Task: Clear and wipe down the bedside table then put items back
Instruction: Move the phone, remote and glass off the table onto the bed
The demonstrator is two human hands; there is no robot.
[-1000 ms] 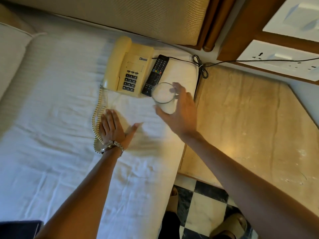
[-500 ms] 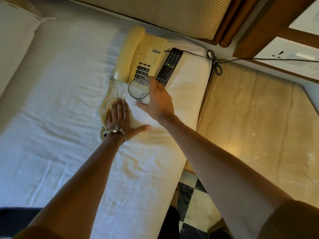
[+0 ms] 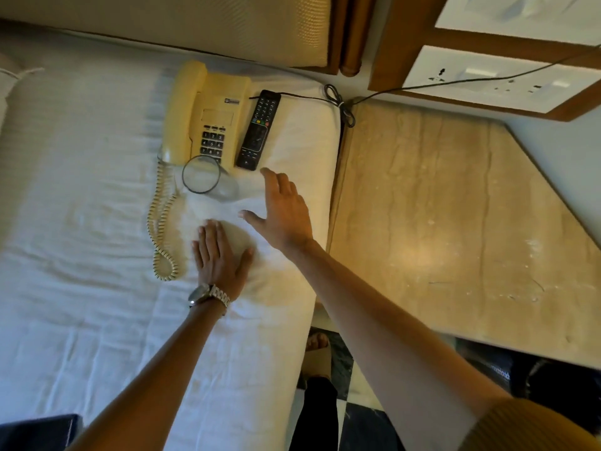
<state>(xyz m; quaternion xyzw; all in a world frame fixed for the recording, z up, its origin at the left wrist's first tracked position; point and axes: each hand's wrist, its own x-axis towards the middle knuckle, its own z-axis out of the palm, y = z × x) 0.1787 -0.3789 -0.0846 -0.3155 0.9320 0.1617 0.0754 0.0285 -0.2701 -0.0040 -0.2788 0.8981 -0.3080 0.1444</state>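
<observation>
Clearing step judged nearly complete: the beige marble-topped bedside table (image 3: 439,222) lay bare at 3 o'clock of the view, dusty specks and smears visible on it, no items on its surface. The removed items sat on the white-sheeted bed (image 3: 81,222) at about 11 to 12 o'clock from the hands: a cream corded desk telephone (image 3: 208,115) with its coiled handset cord (image 3: 162,222) trailing toward 7 o'clock, a black television remote control (image 3: 258,130) just beside the telephone at its 3 o'clock side, and a clear drinking glass (image 3: 208,180) standing on the sheet, touching or overlapping the telephone's lower edge; which, could not be told. The right hand (image 3: 286,216) hovered above the sheet at 4 o'clock of the glass, fingers spread apart and holding nothing, apart from the glass. The left hand (image 3: 221,258), a metal wristwatch (image 3: 208,294) on its wrist, lay flat on the sheet at 6 o'clock of the glass, fingers together and extended, gripping nothing. Judgement: next move calls for a cloth, none visible here, and wiping the table top. Risk: glass on soft bedding may tip.
</observation>
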